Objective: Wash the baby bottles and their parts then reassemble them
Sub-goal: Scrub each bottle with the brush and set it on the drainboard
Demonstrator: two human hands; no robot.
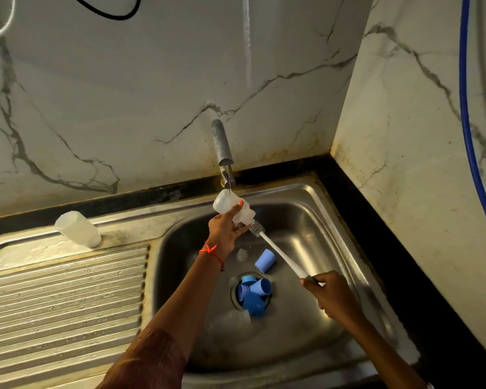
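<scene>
My left hand grips a clear baby bottle under the tap, where a thin stream of water runs onto it. My right hand holds the white handle of a bottle brush; its bristle head sits at the bottle's mouth. In the steel sink lie a blue cap, a cluster of blue caps and rings over the drain, a clear teat and another clear bottle. A further clear bottle stands upside down on the sink's back ledge.
A ribbed steel draining board extends left of the basin. Marble walls close in behind and on the right, with a black counter strip along them. A blue hose runs down the right wall.
</scene>
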